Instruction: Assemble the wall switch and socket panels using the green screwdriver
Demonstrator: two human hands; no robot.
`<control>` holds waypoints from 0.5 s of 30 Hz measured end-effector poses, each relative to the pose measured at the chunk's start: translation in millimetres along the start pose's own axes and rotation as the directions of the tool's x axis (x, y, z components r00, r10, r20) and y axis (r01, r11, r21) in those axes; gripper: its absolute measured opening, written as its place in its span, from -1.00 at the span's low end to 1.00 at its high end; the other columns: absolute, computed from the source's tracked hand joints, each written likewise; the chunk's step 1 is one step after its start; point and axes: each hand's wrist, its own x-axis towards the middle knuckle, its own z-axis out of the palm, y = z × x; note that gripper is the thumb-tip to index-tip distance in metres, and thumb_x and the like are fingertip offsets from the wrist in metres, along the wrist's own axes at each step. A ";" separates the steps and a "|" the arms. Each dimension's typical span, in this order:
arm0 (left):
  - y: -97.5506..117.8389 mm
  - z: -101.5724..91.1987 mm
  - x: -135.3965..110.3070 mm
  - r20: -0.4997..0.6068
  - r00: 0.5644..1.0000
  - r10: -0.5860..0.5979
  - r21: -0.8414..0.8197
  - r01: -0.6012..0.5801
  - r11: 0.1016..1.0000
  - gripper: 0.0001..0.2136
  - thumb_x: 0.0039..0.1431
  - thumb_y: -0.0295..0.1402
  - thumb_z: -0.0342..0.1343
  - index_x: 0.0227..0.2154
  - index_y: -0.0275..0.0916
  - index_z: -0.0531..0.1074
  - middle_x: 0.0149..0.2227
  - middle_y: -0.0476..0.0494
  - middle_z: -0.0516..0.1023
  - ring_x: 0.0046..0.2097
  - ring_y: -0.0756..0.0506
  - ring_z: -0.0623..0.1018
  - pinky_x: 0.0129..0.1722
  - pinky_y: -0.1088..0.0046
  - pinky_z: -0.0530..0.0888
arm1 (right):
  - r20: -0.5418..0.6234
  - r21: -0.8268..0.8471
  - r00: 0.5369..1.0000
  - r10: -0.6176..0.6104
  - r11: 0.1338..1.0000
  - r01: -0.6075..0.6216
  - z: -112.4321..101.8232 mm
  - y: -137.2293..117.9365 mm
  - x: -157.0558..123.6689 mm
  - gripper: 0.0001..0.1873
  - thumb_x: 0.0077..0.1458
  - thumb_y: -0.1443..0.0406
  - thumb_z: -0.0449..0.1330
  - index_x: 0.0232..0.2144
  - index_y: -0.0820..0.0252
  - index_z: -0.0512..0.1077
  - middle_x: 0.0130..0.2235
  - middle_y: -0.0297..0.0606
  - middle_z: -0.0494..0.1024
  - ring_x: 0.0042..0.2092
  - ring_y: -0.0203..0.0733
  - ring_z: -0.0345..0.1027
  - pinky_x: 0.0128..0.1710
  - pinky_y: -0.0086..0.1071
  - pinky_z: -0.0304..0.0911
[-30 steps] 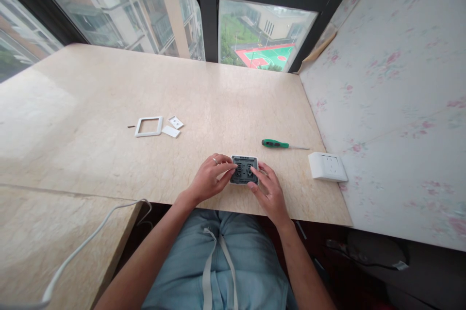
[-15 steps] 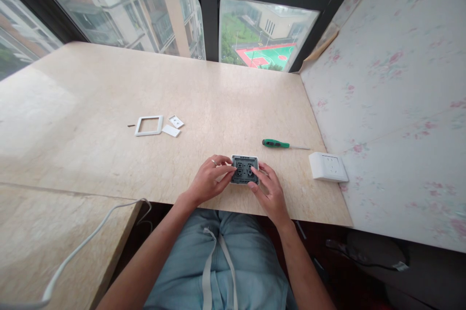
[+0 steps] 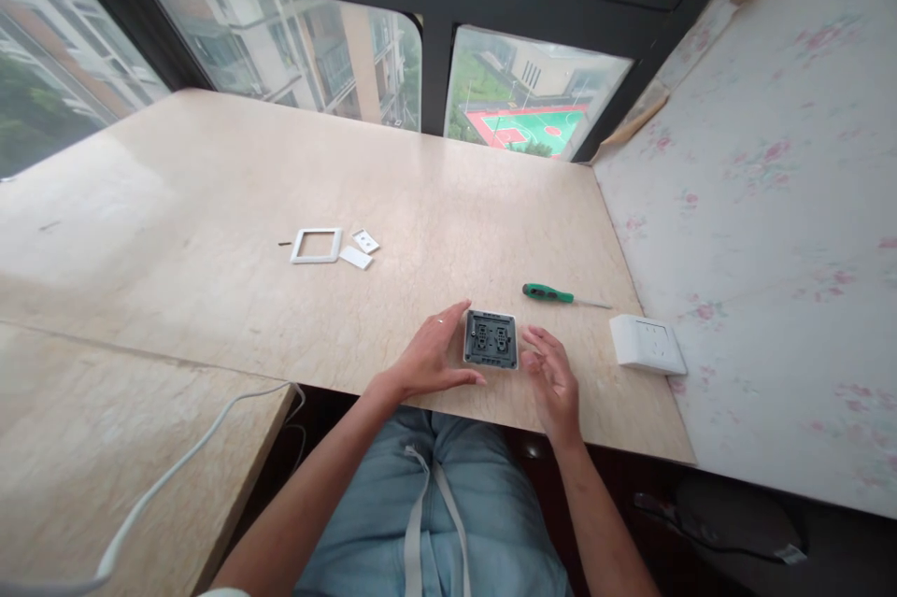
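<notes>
A wall switch base (image 3: pixel 491 339), dark grey inside with a white rim, lies on the stone ledge between my hands. Beside its left edge, my left hand (image 3: pixel 435 352) is open, thumb and fingers apart around that side; whether it touches the rim I cannot tell. My right hand (image 3: pixel 553 377) is just off the right edge, its fingers loosely curved and apart, holding nothing. Farther back to the left are a white switch frame (image 3: pixel 298 247) and two small white rocker plates, one face down (image 3: pixel 365 241) and one plain (image 3: pixel 356 258).
A green-handled screwdriver (image 3: pixel 548 293) lies behind my right hand. A white socket box (image 3: pixel 648 345) stands against the papered wall at right. A small dark strip (image 3: pixel 284 244) lies left of the frame. A white cable (image 3: pixel 203 438) crosses the lower ledge at left.
Both hands have come away from the switch base's inner parts and spread to its sides. The right hand has drawn off to the right. The camera view has tilted up and shifted left.
</notes>
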 end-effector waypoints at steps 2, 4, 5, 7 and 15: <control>-0.7 2.9 0.2 0.001 1.000 -0.026 0.023 0.026 0.999 0.07 -0.10 0.03 0.39 0.36 -0.22 -0.10 0.34 -0.50 0.16 0.33 -0.41 0.25 0.25 -0.08 0.28 | -0.085 0.019 0.996 0.014 1.000 -0.013 0.4 -5.3 5.0 -0.75 0.22 0.16 0.19 -0.12 0.10 0.56 0.09 -0.10 0.45 0.16 0.01 0.33 0.06 -0.02 0.36; -1.3 5.3 0.4 -0.001 0.999 -0.042 0.033 0.042 0.999 0.06 -0.10 -0.03 0.41 0.35 -0.26 -0.08 0.34 -0.52 0.16 0.33 -0.41 0.24 0.25 -0.06 0.28 | -0.157 0.028 0.988 -0.001 1.000 0.005 3.8 -16.3 14.9 -0.77 0.22 0.16 0.20 -0.20 0.14 0.57 0.03 -0.11 0.49 0.11 0.01 0.37 0.07 0.01 0.33; -1.4 6.1 0.7 0.004 0.999 -0.047 0.031 0.047 0.998 0.07 -0.12 -0.06 0.43 0.35 -0.27 -0.08 0.34 -0.52 0.16 0.34 -0.41 0.24 0.26 -0.05 0.27 | -0.177 0.032 0.984 -0.021 0.999 0.027 7.3 -23.9 21.8 -0.78 0.21 0.16 0.20 -0.22 0.15 0.57 -0.01 -0.12 0.51 0.08 0.00 0.39 0.06 0.01 0.33; -1.0 6.7 1.4 0.001 0.998 -0.060 0.024 0.060 0.998 0.07 -0.14 -0.13 0.44 0.35 -0.29 -0.09 0.32 -0.53 0.19 0.33 -0.42 0.24 0.26 -0.05 0.26 | -0.172 0.031 0.981 -0.085 0.995 0.091 18.8 -42.9 39.2 -0.77 0.22 0.16 0.19 -0.27 0.18 0.56 -0.07 -0.12 0.54 0.02 -0.02 0.42 0.02 -0.02 0.34; 0.6 2.4 6.6 0.040 0.997 -0.071 -0.025 0.072 0.997 -0.18 -0.13 -0.12 0.40 0.17 -0.30 0.20 0.13 -0.46 0.43 0.17 -0.45 0.43 0.13 -0.05 0.37 | 0.333 0.028 0.851 -0.406 0.906 0.421 143.4 -124.8 118.4 -0.69 0.26 0.15 0.11 -0.41 0.13 0.54 -0.19 -0.19 0.57 -0.08 -0.13 0.45 -0.03 -0.21 0.34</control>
